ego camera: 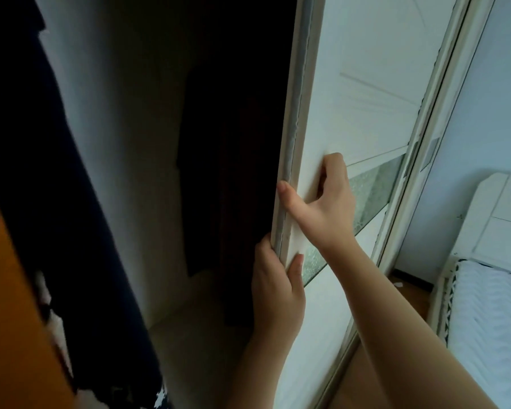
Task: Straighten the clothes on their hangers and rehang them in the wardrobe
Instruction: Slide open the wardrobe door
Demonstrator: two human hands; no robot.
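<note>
A white sliding wardrobe door (366, 98) with a frosted glass band stands in the middle of the head view. My left hand (278, 287) grips the door's left edge low down, thumb on the front face and fingers behind it. Higher up, my right hand (322, 202) holds the same edge, thumb on the grey edge strip and fingers curled into the panel's recess. Left of the door the wardrobe interior (136, 143) is open and dim. A dark garment (219, 172) hangs inside near the door. A navy garment (42, 143) hangs at the left, close to the camera.
An orange garment or surface (9, 305) fills the lower left corner. Right of the door runs the wardrobe frame (425, 172), then a pale wall. A white bed (490, 320) with a white headboard stands at the far right on a wooden floor.
</note>
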